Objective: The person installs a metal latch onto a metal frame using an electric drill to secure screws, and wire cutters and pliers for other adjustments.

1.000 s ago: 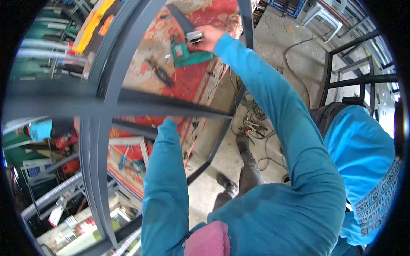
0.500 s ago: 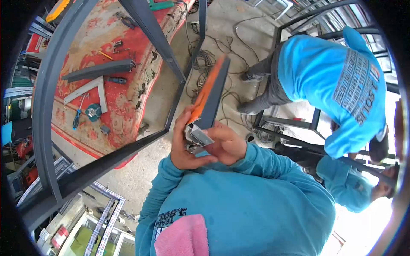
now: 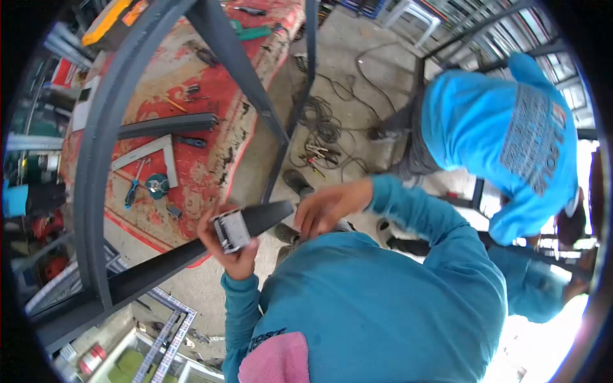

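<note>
A short dark metal profile [image 3: 265,218] with a silver bracket-like fitting [image 3: 232,231] at its near end is in my left hand [image 3: 237,258]. My left fingers and thumb wrap round the fitting's sides. The profile points right, its far end close to my right hand [image 3: 329,207]. That hand is slightly blurred, with its fingers loosely stretched downward and apart from the profile's end. Under the profile, a long dark frame bar [image 3: 159,262] runs diagonally.
A table with a red patterned cover [image 3: 191,223] carries a carpenter's square [image 3: 167,156], a screwdriver [image 3: 132,191], a tape measure [image 3: 156,185] and a dark bar [image 3: 169,124]. Cables [image 3: 322,124] lie on the floor. A person in blue [image 3: 491,127] bends over at right.
The profile has swung from pointing upward to pointing right and moved left with my left hand. My right hand has come off the fitting. The orange side no longer shows.
</note>
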A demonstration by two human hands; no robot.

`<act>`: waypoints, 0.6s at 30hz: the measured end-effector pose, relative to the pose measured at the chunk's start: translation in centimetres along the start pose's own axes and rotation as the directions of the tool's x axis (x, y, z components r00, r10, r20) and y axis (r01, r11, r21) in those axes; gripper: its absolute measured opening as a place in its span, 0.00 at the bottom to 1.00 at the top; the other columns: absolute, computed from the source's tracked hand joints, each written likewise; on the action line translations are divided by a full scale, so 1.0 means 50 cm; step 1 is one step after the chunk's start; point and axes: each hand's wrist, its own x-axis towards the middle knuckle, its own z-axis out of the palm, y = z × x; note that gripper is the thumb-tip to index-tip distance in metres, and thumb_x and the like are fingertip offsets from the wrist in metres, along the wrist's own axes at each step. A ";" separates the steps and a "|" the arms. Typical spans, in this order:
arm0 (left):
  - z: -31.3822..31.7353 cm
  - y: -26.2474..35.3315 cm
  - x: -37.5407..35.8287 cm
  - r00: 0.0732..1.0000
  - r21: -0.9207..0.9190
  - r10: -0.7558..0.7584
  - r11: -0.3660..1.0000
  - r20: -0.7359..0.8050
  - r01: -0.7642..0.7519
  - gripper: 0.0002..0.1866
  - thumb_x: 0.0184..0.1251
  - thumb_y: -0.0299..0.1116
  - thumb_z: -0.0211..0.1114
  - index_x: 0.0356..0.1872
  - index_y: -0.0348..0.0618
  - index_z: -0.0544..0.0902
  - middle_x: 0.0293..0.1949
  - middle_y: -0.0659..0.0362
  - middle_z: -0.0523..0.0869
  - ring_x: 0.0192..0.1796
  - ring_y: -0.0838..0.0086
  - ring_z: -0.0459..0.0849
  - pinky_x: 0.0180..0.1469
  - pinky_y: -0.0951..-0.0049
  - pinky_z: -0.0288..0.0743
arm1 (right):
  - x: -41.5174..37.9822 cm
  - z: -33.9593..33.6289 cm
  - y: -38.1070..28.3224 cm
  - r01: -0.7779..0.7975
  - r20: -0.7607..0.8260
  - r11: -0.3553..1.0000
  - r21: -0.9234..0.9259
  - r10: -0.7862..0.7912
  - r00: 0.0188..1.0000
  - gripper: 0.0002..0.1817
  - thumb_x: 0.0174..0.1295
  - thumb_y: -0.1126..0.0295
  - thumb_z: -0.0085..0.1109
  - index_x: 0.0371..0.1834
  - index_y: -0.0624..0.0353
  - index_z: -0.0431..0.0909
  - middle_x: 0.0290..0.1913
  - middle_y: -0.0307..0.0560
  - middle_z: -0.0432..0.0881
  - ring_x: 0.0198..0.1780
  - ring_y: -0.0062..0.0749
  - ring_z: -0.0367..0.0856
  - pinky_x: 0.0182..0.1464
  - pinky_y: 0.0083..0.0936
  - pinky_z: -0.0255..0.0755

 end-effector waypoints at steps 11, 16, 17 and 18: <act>-0.019 0.013 0.114 0.972 0.298 0.189 0.944 -0.141 -0.141 0.18 0.66 0.37 0.62 0.51 0.37 0.72 0.40 0.51 0.81 0.44 0.60 0.81 0.46 0.66 0.72 | 0.803 -0.778 -0.259 0.243 -0.001 0.517 -0.821 -0.428 0.904 0.22 0.60 0.69 0.60 0.58 0.60 0.75 0.54 0.46 0.80 0.57 0.36 0.76 0.58 0.33 0.71; -0.043 0.010 0.091 0.853 0.373 0.220 0.927 -0.474 -0.032 0.14 0.67 0.35 0.62 0.47 0.38 0.74 0.38 0.55 0.80 0.41 0.70 0.80 0.44 0.70 0.71 | 0.964 -0.660 -0.171 0.405 0.228 0.477 -0.780 -0.385 0.894 0.25 0.59 0.70 0.61 0.60 0.62 0.72 0.55 0.47 0.78 0.57 0.37 0.75 0.59 0.33 0.70; -0.040 0.001 0.088 0.809 0.360 0.195 0.933 -0.554 0.022 0.13 0.68 0.34 0.61 0.47 0.38 0.74 0.36 0.56 0.79 0.41 0.73 0.80 0.44 0.72 0.71 | 0.929 -0.639 -0.145 0.433 0.254 0.468 -0.771 -0.397 0.882 0.25 0.58 0.70 0.61 0.61 0.62 0.71 0.56 0.47 0.78 0.58 0.37 0.75 0.60 0.34 0.69; -0.036 -0.002 0.092 0.752 0.297 0.222 0.954 -0.621 -0.036 0.14 0.68 0.34 0.62 0.49 0.38 0.74 0.36 0.58 0.79 0.43 0.77 0.77 0.46 0.72 0.70 | 0.928 -0.711 -0.163 0.454 0.266 0.460 -0.763 -0.417 0.869 0.26 0.58 0.70 0.61 0.61 0.62 0.71 0.56 0.48 0.78 0.58 0.38 0.75 0.60 0.34 0.69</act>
